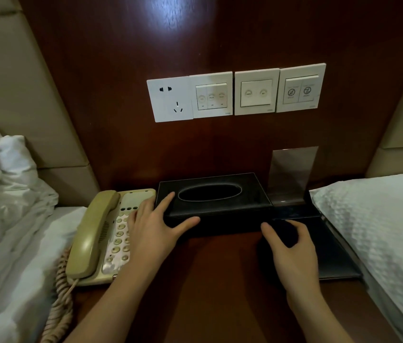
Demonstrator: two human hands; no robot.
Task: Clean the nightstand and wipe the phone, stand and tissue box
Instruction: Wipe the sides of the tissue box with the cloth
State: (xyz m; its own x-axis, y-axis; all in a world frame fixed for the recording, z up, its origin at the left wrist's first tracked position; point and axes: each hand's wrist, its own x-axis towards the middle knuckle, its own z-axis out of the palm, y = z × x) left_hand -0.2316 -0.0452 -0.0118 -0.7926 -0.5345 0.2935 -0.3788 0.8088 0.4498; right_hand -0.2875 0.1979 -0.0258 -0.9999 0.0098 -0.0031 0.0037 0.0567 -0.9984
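A black tissue box (240, 204) with an oval slot stands at the back of the dark wooden nightstand (220, 280). My left hand (155, 229) grips the box's front left corner, thumb on the front face and a finger on the lid. My right hand (292, 251) presses a dark cloth (282, 233) against the box's front right corner. To the left lies a beige corded phone (104, 238), its handset in the cradle. A clear acrylic stand (292, 174) stands upright behind the box on the right.
A flat black tray or folder (336, 256) lies right of the box. White bedding (10, 206) borders the nightstand on the left, a white pillow (381, 226) on the right. A socket and switch plates (235, 94) sit on the wood panel above. The phone's coiled cord (59, 305) hangs off the front left.
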